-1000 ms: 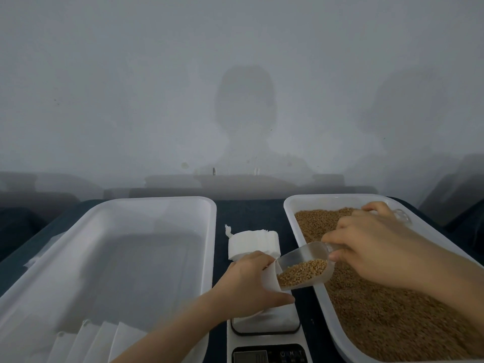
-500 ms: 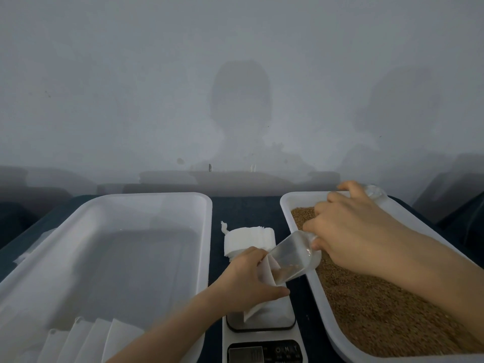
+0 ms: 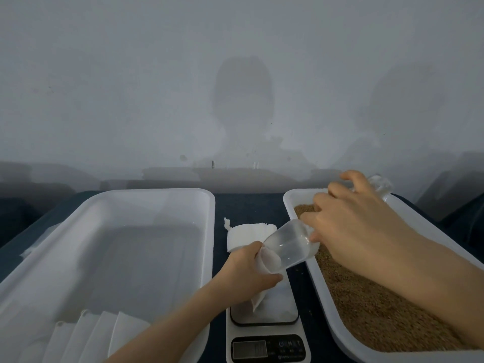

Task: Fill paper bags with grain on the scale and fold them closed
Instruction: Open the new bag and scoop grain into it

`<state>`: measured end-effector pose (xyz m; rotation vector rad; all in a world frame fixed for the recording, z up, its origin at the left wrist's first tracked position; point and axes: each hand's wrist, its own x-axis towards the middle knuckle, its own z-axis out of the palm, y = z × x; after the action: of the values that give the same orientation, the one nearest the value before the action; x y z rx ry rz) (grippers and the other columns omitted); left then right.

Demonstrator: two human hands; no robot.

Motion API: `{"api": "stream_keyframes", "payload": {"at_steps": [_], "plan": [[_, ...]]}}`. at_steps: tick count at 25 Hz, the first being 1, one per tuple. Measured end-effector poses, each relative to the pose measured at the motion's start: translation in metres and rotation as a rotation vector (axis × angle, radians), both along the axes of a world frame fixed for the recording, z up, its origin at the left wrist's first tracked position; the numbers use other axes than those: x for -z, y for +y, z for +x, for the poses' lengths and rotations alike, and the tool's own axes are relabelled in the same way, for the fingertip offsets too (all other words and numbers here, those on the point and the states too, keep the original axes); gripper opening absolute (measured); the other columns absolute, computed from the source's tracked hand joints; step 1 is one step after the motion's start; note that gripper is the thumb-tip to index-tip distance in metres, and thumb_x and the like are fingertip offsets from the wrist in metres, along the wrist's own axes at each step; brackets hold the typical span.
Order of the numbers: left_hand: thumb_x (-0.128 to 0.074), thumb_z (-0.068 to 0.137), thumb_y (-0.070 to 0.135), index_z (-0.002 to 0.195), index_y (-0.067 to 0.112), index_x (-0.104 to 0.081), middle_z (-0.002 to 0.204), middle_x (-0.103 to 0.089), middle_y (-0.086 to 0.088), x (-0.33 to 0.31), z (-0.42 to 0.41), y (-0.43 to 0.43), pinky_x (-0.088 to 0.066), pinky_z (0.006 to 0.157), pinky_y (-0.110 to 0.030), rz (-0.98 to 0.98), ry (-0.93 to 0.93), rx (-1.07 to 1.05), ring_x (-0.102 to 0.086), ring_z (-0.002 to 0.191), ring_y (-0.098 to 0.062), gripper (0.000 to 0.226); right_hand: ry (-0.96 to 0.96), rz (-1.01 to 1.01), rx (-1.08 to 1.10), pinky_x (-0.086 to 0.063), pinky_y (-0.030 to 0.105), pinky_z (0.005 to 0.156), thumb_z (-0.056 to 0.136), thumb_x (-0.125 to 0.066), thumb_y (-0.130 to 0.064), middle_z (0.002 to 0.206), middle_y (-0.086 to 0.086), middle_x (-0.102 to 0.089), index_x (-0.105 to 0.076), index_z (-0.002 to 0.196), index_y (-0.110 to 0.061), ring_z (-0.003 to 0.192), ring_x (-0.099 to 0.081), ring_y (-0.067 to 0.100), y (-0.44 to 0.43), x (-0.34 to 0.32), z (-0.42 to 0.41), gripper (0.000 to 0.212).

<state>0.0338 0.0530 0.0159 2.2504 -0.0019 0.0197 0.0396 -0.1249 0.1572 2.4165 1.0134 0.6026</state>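
Note:
My left hand (image 3: 250,273) grips a white paper bag (image 3: 262,292) that stands on the white kitchen scale (image 3: 267,334). My right hand (image 3: 356,226) holds a clear plastic scoop (image 3: 290,244) by its handle, tilted mouth-down into the bag's opening. The scoop looks empty. Brown grain (image 3: 366,305) fills the white tray (image 3: 296,205) on the right, under my right forearm. The inside of the bag is hidden.
A large white tray (image 3: 162,195) on the left holds flat white bags (image 3: 94,336) at its near end. A stack of folded white bags (image 3: 246,234) lies on the dark tabletop behind the scale. A grey wall stands close behind.
The scoop, full of grain a second ago, has tipped steeply into the bag and emptied. My right hand rose and turned; my left hand kept hold of the bag.

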Motion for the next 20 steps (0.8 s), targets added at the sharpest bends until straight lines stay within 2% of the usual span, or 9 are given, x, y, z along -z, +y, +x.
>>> {"api": "stream_keyframes", "payload": {"at_steps": [2,4,6,7,9,12,17,20], "plan": [[-0.072,0.076,0.036,0.097,0.03,-0.049,0.093,-0.057,0.011,0.0,0.0,0.001,-0.042,0.062,-0.014,-0.023,0.012,-0.008,-0.056,0.081,-0.008,0.032,-0.043,0.073,0.011,-0.016,0.042,0.095,0.082,-0.065,-0.03,0.089,-0.01,-0.064,-0.068,0.1,-0.034,0.089,-0.057,0.019,-0.015,-0.003,0.001,0.018],[-0.071,0.076,0.036,0.099,0.03,-0.05,0.092,-0.056,0.011,0.0,-0.001,0.001,-0.042,0.062,-0.014,-0.039,0.028,-0.006,-0.056,0.08,-0.007,0.032,-0.085,0.255,-0.002,-0.024,0.041,0.087,0.066,-0.076,-0.034,0.075,-0.007,-0.069,-0.074,0.091,-0.029,0.072,-0.064,0.021,-0.041,0.001,0.01,0.026],[-0.07,0.076,0.036,0.106,0.03,-0.05,0.095,-0.055,0.011,0.0,-0.001,0.001,-0.043,0.064,-0.015,-0.032,0.035,0.0,-0.056,0.084,-0.007,0.037,-0.106,0.309,0.085,-0.026,0.038,0.082,0.061,-0.079,-0.036,0.071,-0.006,-0.069,-0.075,0.089,-0.029,0.067,-0.064,0.022,-0.068,0.005,0.021,0.03],[-0.07,0.077,0.036,0.107,0.029,-0.049,0.096,-0.055,0.011,0.0,-0.002,0.002,-0.044,0.064,-0.015,-0.026,0.031,0.002,-0.056,0.084,-0.007,0.038,-0.077,0.291,0.188,-0.026,0.038,0.083,0.064,-0.078,-0.039,0.074,-0.008,-0.069,-0.073,0.094,-0.034,0.072,-0.064,0.022,-0.08,0.008,0.028,0.03],[-0.071,0.077,0.037,0.106,0.03,-0.049,0.095,-0.055,0.011,0.0,-0.002,0.002,-0.043,0.064,-0.015,-0.022,0.019,0.007,-0.056,0.084,-0.008,0.037,-0.023,0.225,0.411,-0.025,0.038,0.091,0.079,-0.062,-0.052,0.092,-0.017,-0.066,-0.062,0.109,-0.05,0.091,-0.059,0.015,-0.098,0.018,0.041,0.031],[-0.071,0.077,0.038,0.104,0.032,-0.048,0.094,-0.054,0.011,0.001,-0.003,0.003,-0.042,0.062,-0.014,-0.026,0.01,0.005,-0.056,0.083,-0.008,0.036,0.054,0.137,0.518,-0.021,0.036,0.096,0.088,-0.041,-0.058,0.105,-0.025,-0.057,-0.047,0.119,-0.06,0.103,-0.049,0.005,-0.117,0.047,0.056,0.032],[-0.071,0.077,0.037,0.107,0.031,-0.048,0.097,-0.055,0.01,0.0,-0.003,0.003,-0.043,0.064,-0.015,-0.025,0.021,0.001,-0.056,0.085,-0.009,0.039,0.139,0.152,0.53,-0.02,0.035,0.098,0.089,-0.045,-0.055,0.097,-0.022,-0.054,-0.054,0.111,-0.058,0.103,-0.046,0.003,-0.12,0.084,0.062,0.024],[-0.071,0.077,0.037,0.114,0.029,-0.049,0.1,-0.055,0.01,-0.001,-0.004,0.002,-0.046,0.067,-0.016,-0.031,0.029,-0.001,-0.056,0.089,-0.01,0.044,0.172,0.157,0.535,-0.023,0.035,0.099,0.09,-0.046,-0.052,0.098,-0.02,-0.055,-0.054,0.114,-0.054,0.104,-0.047,0.004,-0.114,0.101,0.066,0.025]]}}
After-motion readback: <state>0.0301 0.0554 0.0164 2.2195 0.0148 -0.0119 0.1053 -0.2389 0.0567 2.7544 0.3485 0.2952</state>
